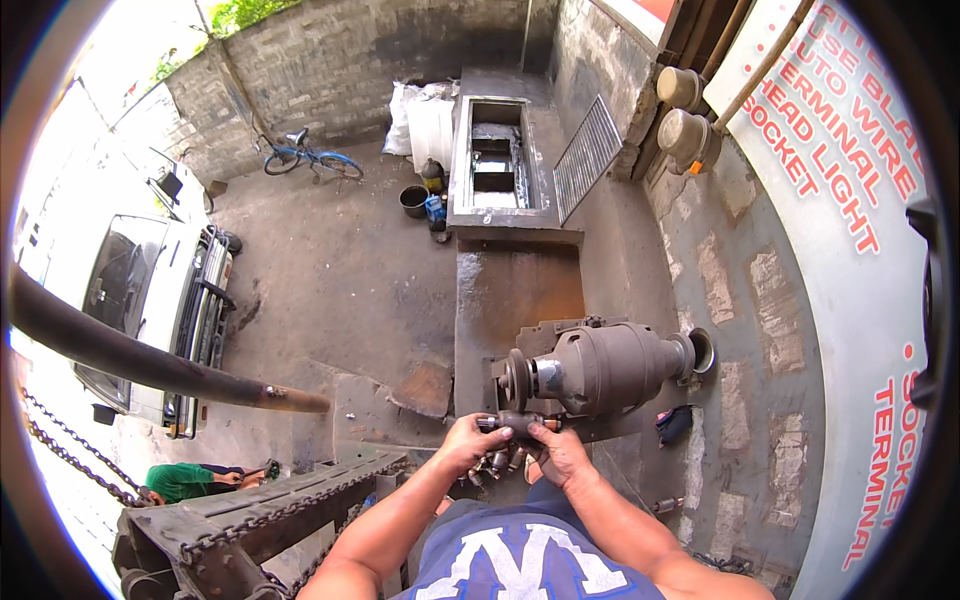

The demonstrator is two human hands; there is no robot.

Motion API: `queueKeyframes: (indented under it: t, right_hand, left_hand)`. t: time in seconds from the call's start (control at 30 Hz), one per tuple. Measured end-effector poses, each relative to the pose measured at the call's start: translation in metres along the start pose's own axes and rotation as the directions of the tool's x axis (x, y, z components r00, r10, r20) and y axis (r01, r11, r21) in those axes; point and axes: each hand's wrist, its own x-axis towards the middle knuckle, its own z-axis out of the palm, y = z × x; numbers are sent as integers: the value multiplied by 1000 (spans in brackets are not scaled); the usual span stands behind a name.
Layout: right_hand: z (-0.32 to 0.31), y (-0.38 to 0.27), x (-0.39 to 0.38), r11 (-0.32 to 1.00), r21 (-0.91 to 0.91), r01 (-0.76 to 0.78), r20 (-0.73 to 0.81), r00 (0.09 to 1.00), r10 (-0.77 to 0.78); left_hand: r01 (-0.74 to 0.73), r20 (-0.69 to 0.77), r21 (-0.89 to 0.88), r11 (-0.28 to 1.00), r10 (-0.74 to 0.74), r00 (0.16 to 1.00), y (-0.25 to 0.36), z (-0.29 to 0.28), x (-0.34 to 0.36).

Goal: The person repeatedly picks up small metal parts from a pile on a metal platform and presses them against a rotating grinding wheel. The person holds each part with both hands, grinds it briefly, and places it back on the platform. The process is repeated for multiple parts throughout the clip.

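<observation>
A dark, stubby cylindrical metal part (518,421) with bright shiny ends is held crosswise between my two hands. My left hand (470,442) grips its left end, fingers and thumb closed on it. At the other end, my right hand (563,454) pinches the part with the thumb on top. Just beyond it stands the wheel (514,378) of a grey motor-driven grinder (618,368); I cannot tell whether the part touches the wheel. Below my hands lie several small metal pieces (490,464), partly hidden by my hands.
At left, a steel beam frame (270,505) with chains (75,440) and a thick pipe (170,350) stand near a white vehicle (150,300). A person in green (185,483) is beyond the frame. Ahead are a concrete box (503,218), metal grate (590,160), bucket (413,203) and blue bicycle (310,160).
</observation>
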Motion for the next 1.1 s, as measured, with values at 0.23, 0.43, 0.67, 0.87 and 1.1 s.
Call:
queueKeyframes:
  t: [0.23,0.43,0.67,0.87,1.1]
  right_hand:
    - [0,0,6,997,-16,69,121,990,-67]
    - [-4,-6,-3,999,5,47,72,996,-47]
    - [6,-7,1,1000,-14,27,200,980,-24]
    - [-8,-18,-5,999,-13,35,73,997,-34]
    - [-4,-6,5,999,-42,-34,119,992,39]
  left_hand:
    - [90,47,-185,979,-83,995,3,-5,-3]
    - [36,7,150,988,-38,999,12,7,3]
    - [26,-73,-52,998,-30,997,0,1,-2]
    - [-87,-115,176,980,109,987,-11,21,6]
    - [-44,-231,-36,998,35,972,-16,12,-6]
